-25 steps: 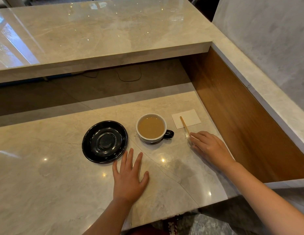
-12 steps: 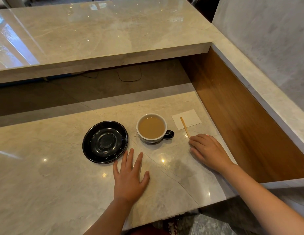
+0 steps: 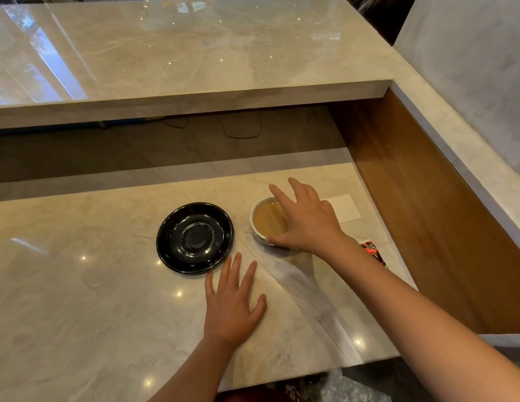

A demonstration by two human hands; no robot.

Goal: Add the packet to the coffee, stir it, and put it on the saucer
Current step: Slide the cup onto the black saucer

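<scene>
A white cup of milky coffee (image 3: 266,220) stands on the marble counter, just right of an empty black saucer (image 3: 194,237). My right hand (image 3: 305,219) hovers over the cup's right half with fingers spread; the thumb touches the near rim and the handle is hidden under the hand. A red and black packet (image 3: 373,252) lies flat on the counter behind my right forearm, partly hidden. My left hand (image 3: 232,303) rests flat and empty on the counter just below the saucer. The wooden stirrer is out of sight.
A white napkin (image 3: 345,207) lies right of the cup, partly under my hand. A raised marble ledge (image 3: 194,94) runs along the back, a wooden side panel (image 3: 427,213) closes the right side, and the counter's front edge (image 3: 282,378) is near.
My right hand left the counter beside the stirrer and moved left over the cup. The packet now shows where the hand lay. The stirrer is covered. My left hand stayed put.
</scene>
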